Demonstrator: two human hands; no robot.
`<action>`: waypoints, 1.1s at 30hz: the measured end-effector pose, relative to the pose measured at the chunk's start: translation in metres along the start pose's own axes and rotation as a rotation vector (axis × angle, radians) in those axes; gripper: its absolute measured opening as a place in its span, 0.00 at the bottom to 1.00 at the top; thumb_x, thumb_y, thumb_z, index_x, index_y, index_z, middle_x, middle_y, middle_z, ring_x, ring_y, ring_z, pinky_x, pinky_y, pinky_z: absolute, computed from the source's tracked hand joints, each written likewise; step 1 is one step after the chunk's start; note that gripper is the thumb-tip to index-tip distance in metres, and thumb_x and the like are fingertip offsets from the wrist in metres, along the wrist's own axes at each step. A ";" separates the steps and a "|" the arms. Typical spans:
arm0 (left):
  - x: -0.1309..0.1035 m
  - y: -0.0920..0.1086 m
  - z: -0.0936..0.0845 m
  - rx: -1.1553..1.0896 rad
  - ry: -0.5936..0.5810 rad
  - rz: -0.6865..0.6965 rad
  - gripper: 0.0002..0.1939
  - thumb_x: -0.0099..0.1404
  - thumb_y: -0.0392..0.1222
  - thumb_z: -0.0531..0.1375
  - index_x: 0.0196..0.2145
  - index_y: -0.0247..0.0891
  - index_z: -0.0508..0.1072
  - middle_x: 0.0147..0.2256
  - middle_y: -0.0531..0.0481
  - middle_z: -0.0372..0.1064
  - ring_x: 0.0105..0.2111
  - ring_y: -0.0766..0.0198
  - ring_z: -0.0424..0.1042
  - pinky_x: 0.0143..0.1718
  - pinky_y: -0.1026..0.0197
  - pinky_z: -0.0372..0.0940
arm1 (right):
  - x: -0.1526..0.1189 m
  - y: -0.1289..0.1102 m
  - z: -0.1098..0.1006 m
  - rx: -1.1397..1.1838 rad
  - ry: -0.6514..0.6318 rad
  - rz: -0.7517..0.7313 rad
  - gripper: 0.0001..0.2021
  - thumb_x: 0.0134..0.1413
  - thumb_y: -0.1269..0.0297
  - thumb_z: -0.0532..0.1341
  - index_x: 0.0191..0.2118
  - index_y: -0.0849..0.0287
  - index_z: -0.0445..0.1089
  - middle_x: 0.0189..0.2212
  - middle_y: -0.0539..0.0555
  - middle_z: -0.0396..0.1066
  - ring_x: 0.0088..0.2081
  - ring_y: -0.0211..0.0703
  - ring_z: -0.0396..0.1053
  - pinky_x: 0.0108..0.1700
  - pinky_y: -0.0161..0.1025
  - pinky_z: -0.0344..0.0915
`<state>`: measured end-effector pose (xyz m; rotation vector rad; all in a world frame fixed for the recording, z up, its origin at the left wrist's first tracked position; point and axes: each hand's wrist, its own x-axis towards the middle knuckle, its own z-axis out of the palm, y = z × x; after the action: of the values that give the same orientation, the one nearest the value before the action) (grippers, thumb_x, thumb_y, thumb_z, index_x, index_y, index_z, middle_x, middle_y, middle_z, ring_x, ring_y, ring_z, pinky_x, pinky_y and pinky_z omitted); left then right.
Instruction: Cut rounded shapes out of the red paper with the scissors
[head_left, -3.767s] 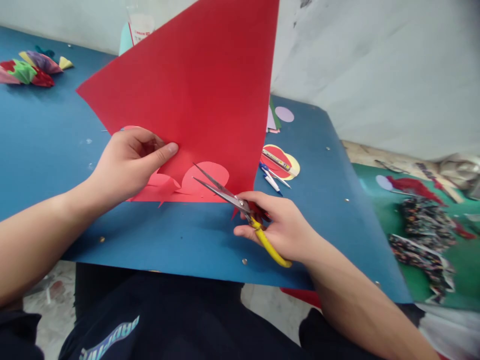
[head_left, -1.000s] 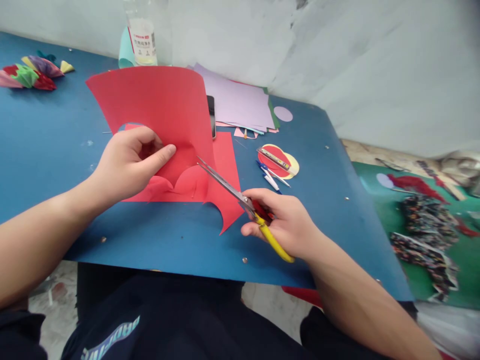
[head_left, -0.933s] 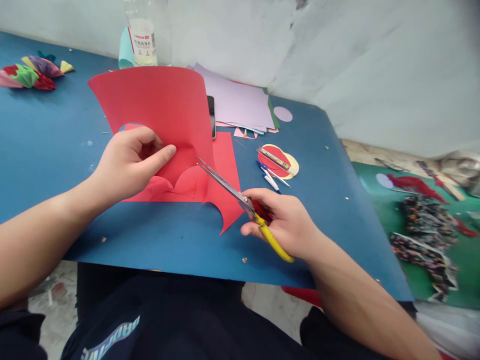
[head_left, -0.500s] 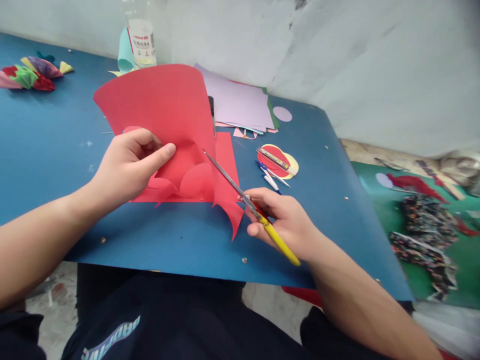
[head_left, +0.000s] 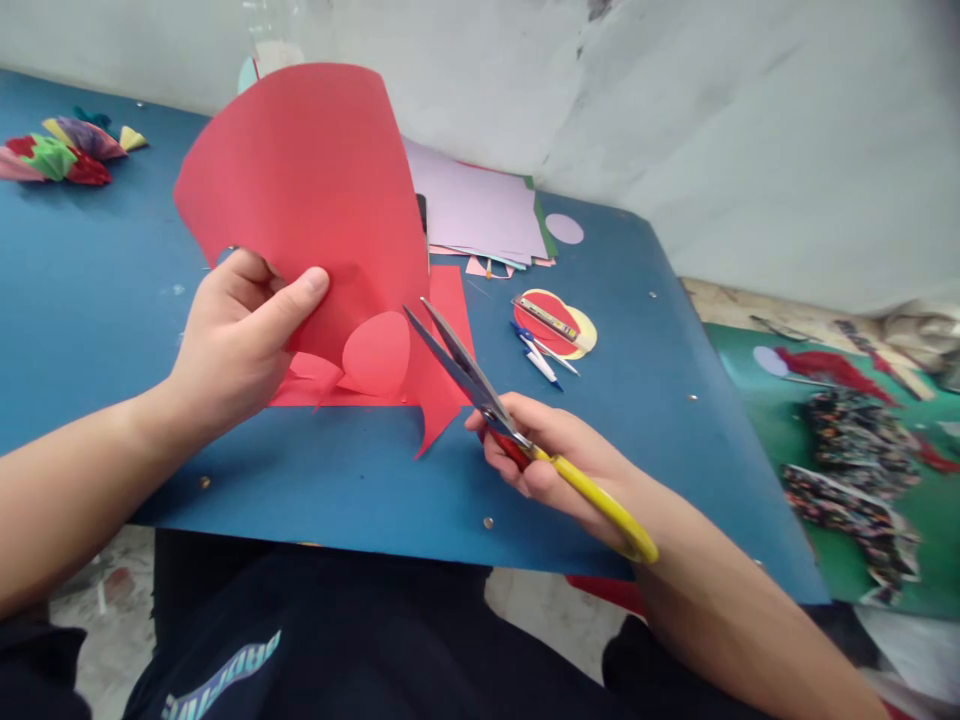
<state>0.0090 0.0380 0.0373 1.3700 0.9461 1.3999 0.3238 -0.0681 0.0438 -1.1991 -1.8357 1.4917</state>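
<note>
My left hand (head_left: 244, 325) is closed on a large sheet of red paper (head_left: 315, 170), thumb on the near face and fingers behind. The sheet stands raised and curved, and its lower right edge is cut into a hanging pointed strip. My right hand (head_left: 559, 455) grips scissors (head_left: 480, 390) with yellow and red handles. Their blades are slightly parted, with the tips at the right side of the sheet; whether they touch it I cannot tell. Below the raised sheet, more red paper (head_left: 452, 300) lies flat on the table, with rounded red pieces (head_left: 311, 370) on it.
Several lilac and other coloured sheets (head_left: 480, 200) are stacked at the back. Pens (head_left: 541, 362), a cutter knife (head_left: 547, 318) and paper circles (head_left: 529, 338) lie to the right. Colourful folded pieces (head_left: 56, 155) sit far left on the blue table (head_left: 630, 420). A bottle (head_left: 274, 45) is partly hidden.
My left hand has lifted the red sheet higher and slightly left, covering more of the bottle. The scissors in my right hand have gone from closed blades to parted ones.
</note>
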 end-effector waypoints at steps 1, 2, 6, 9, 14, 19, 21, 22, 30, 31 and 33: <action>-0.001 0.001 0.002 -0.060 0.008 -0.029 0.17 0.67 0.52 0.78 0.40 0.42 0.78 0.45 0.47 0.83 0.50 0.53 0.83 0.53 0.50 0.81 | 0.000 0.002 0.000 0.025 0.000 0.004 0.36 0.71 0.23 0.59 0.55 0.55 0.71 0.33 0.50 0.67 0.29 0.42 0.61 0.28 0.39 0.63; -0.001 0.003 0.003 -0.109 0.010 -0.056 0.16 0.66 0.51 0.79 0.41 0.42 0.79 0.47 0.46 0.84 0.51 0.52 0.83 0.54 0.50 0.81 | 0.000 0.004 0.000 0.049 -0.004 0.008 0.36 0.71 0.23 0.60 0.56 0.56 0.71 0.33 0.50 0.66 0.29 0.41 0.60 0.27 0.39 0.62; -0.003 0.004 0.005 -0.183 -0.027 -0.064 0.12 0.69 0.48 0.78 0.43 0.40 0.83 0.48 0.44 0.84 0.51 0.52 0.83 0.53 0.51 0.82 | 0.000 0.008 0.000 0.089 -0.044 0.010 0.35 0.71 0.24 0.60 0.53 0.57 0.71 0.32 0.49 0.65 0.28 0.39 0.59 0.27 0.37 0.62; -0.006 0.005 0.007 -0.197 -0.051 -0.032 0.09 0.71 0.47 0.76 0.43 0.39 0.85 0.48 0.44 0.85 0.51 0.51 0.84 0.55 0.50 0.82 | -0.001 0.007 0.000 0.085 -0.069 0.019 0.34 0.71 0.24 0.60 0.52 0.56 0.71 0.32 0.49 0.66 0.27 0.39 0.59 0.27 0.37 0.61; -0.013 0.008 0.011 -0.249 -0.031 -0.023 0.09 0.70 0.42 0.76 0.47 0.41 0.89 0.50 0.45 0.87 0.56 0.49 0.85 0.61 0.47 0.81 | -0.002 0.003 0.000 0.080 -0.078 0.036 0.35 0.70 0.24 0.60 0.55 0.55 0.72 0.33 0.50 0.67 0.28 0.40 0.61 0.28 0.38 0.62; -0.017 0.011 0.015 -0.292 -0.003 -0.078 0.15 0.63 0.40 0.80 0.47 0.43 0.90 0.51 0.48 0.88 0.56 0.47 0.86 0.64 0.42 0.82 | -0.002 0.007 0.003 0.123 -0.036 0.064 0.34 0.69 0.24 0.63 0.54 0.54 0.73 0.33 0.50 0.67 0.29 0.41 0.60 0.27 0.38 0.63; -0.017 0.011 0.016 -0.307 -0.002 -0.098 0.15 0.61 0.39 0.81 0.46 0.44 0.89 0.51 0.49 0.88 0.56 0.47 0.85 0.63 0.43 0.82 | -0.003 0.009 0.004 0.149 -0.012 0.069 0.35 0.69 0.25 0.63 0.56 0.55 0.73 0.34 0.51 0.67 0.29 0.41 0.59 0.26 0.37 0.62; -0.017 0.010 0.016 -0.309 -0.005 -0.104 0.15 0.61 0.39 0.80 0.45 0.45 0.88 0.51 0.49 0.87 0.56 0.47 0.85 0.62 0.43 0.83 | -0.003 0.009 0.005 0.158 -0.003 0.068 0.35 0.69 0.25 0.64 0.56 0.55 0.74 0.34 0.51 0.67 0.29 0.41 0.59 0.26 0.37 0.62; -0.016 0.003 0.015 -0.253 -0.102 -0.202 0.19 0.62 0.46 0.79 0.49 0.47 0.83 0.53 0.47 0.85 0.56 0.45 0.85 0.55 0.46 0.84 | -0.002 0.009 0.004 0.155 -0.008 0.078 0.37 0.66 0.23 0.65 0.57 0.56 0.73 0.35 0.51 0.69 0.29 0.41 0.62 0.26 0.37 0.63; -0.016 0.003 0.016 -0.255 -0.114 -0.214 0.20 0.62 0.46 0.79 0.50 0.48 0.82 0.54 0.48 0.85 0.55 0.45 0.86 0.54 0.47 0.84 | -0.002 0.009 0.004 0.152 -0.012 0.082 0.38 0.66 0.22 0.64 0.57 0.55 0.73 0.35 0.51 0.69 0.29 0.41 0.62 0.26 0.37 0.63; -0.018 0.002 0.017 -0.277 -0.151 -0.243 0.19 0.63 0.46 0.78 0.50 0.47 0.82 0.54 0.47 0.85 0.53 0.46 0.86 0.50 0.50 0.85 | -0.002 0.009 0.005 0.152 -0.013 0.074 0.37 0.67 0.23 0.64 0.57 0.55 0.73 0.35 0.51 0.68 0.29 0.41 0.61 0.27 0.37 0.63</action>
<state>0.0244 0.0192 0.0360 1.0969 0.7598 1.1762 0.3238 -0.0722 0.0343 -1.1974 -1.6686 1.6514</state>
